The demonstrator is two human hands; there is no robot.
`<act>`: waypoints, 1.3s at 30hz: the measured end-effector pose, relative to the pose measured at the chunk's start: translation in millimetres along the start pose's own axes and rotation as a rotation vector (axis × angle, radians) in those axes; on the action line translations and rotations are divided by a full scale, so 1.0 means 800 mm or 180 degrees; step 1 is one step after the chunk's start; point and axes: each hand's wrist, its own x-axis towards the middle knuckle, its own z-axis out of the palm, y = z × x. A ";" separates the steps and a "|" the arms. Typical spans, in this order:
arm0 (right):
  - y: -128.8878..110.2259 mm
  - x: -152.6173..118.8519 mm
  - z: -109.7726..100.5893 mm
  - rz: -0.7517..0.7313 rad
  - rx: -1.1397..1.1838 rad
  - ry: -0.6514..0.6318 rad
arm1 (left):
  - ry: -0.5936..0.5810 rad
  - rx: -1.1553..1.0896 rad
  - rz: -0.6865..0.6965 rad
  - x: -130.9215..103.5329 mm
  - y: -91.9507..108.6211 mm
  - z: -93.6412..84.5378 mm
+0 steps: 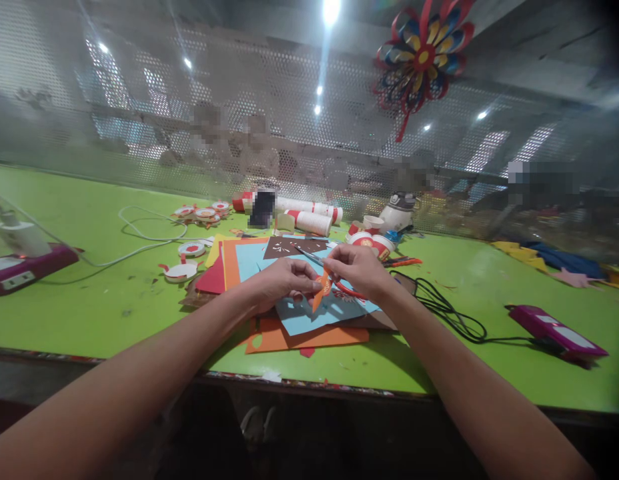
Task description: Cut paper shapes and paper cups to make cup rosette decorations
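A small orange paper piece (318, 301) is held between both hands above the stack of coloured paper. My left hand (284, 283) pinches its lower left side, close to a rounder orange-red part with pale marks. My right hand (357, 267) is closed, its thumb and finger at the top of the piece. That same hand carries scissors (309, 255), blades pointing up and left, with a red handle loop below the palm. Under the hands lie light blue sheets (302, 323), an orange sheet (309, 339) and a dark brown sheet with cut-outs (284, 247).
White paper discs with red strips (182, 270) lie left. Paper cup stacks (309, 222) and a kettle-like container (397, 213) stand behind. Purple power strips (557, 330) sit on both sides, with black cable (452, 313) at right. A paper flower (425, 57) hangs above.
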 end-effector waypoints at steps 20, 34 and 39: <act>0.006 -0.001 -0.002 0.0304 0.1037 -0.0399 | 0.0192 -0.0082 0.0103 0.000 0.002 -0.003; 0.003 -0.002 -0.003 0.0106 0.0722 -0.0324 | 0.0235 -0.0172 0.0073 0.000 0.002 -0.001; 0.001 -0.002 -0.003 0.0104 0.0679 -0.0337 | 0.0220 -0.0172 0.0083 0.000 0.001 -0.003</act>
